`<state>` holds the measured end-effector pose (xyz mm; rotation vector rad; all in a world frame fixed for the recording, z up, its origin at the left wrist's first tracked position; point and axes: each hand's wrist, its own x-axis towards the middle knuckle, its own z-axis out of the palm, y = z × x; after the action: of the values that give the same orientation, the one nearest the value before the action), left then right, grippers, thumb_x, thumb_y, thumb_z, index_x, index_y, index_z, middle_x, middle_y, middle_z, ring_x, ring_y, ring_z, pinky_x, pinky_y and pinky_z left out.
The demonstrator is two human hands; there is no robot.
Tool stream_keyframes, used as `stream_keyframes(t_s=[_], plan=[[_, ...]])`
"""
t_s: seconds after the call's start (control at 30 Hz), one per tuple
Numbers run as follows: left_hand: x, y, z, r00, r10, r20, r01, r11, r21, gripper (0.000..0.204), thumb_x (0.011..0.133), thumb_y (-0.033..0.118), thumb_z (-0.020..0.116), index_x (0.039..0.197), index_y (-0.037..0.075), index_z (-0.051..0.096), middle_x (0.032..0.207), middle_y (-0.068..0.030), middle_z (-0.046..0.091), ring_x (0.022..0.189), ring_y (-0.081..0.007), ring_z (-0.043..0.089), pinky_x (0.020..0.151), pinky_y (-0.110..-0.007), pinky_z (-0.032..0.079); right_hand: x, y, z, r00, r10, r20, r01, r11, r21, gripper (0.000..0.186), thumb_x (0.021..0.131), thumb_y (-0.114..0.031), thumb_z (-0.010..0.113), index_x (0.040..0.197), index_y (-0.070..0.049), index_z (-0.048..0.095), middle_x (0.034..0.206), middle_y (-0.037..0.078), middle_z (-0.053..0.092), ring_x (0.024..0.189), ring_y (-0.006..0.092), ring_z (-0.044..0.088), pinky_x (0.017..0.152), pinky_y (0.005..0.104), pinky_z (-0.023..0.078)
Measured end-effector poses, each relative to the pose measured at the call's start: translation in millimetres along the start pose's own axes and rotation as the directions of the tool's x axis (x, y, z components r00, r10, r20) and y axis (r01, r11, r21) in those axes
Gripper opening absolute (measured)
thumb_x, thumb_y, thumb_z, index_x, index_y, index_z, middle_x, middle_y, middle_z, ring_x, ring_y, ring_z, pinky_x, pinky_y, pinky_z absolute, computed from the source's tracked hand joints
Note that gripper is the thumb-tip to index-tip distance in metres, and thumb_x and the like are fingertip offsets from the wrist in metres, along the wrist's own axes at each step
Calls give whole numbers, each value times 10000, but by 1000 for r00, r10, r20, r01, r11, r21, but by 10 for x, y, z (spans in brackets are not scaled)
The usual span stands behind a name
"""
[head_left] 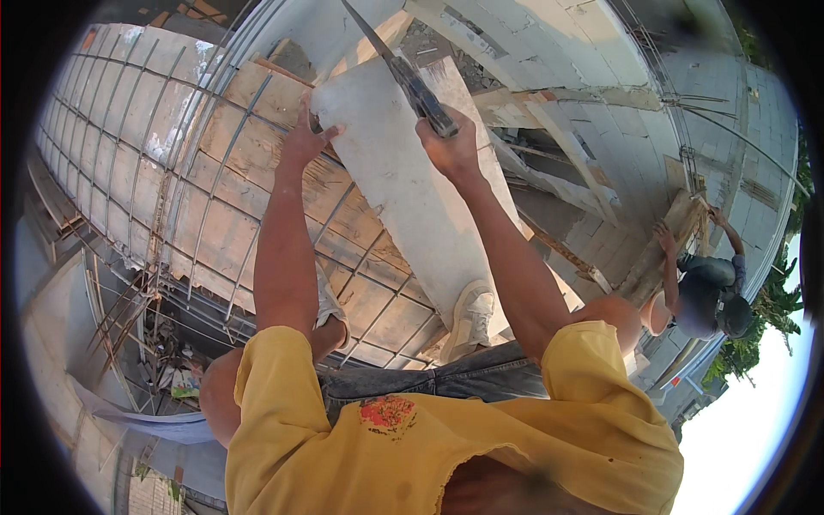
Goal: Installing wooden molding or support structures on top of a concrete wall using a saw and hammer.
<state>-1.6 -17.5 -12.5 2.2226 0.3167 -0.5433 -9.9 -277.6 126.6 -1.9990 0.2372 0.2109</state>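
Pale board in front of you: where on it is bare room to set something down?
The widest bare patch on the pale board is mid-length, between the right hand and the right shoe, bordered left by the steel grid. It is crowded toward the top, around the left hand and saw.

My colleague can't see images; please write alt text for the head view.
A person's right hand grips a saw-like tool above a pale board, the left hand at the board's edge. A steel grid lies over wooden panels at left; another person is at right.
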Motion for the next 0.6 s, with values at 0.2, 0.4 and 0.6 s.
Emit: stream_keyframes(t_s=[0.2, 0.4, 0.6], plan=[[-297, 358, -295, 985, -173, 30, 166, 972, 165, 1071, 749, 485, 743, 1523, 192, 64, 1404, -230, 425, 1240, -388, 484, 984, -469, 423, 543, -264, 332, 999, -8, 38, 12, 994, -108, 203, 747, -181, 637, 793, 16, 631, 673, 142, 624, 665, 213, 620, 659, 358, 476], [-518, 241, -601, 987, -125, -100, 155, 906, 395, 998, 777, 457, 723, 1519, 244, 90, 1310, -233, 488, 1172, -446, 506, 947, -508, 440, 516, -95, 399, 999, 31, 10, -31, 997, 65, 227, 745, -165, 642, 865, 28, 646, 719, 92, 648, 663, 177, 603, 650, 339, 472], [-1379, -156, -958, 979, -201, 45, 182, 947, 264, 970, 792, 406, 725, 1519, 245, 104, 1278, -258, 501, 1139, -446, 522, 930, -488, 456, 469, -257, 314, 998, 39, 53, -37, 999, -35, 239, 760, -178, 652, 907, 12, 647, 716, 110, 640, 671, 179, 598, 668, 331, 482]])
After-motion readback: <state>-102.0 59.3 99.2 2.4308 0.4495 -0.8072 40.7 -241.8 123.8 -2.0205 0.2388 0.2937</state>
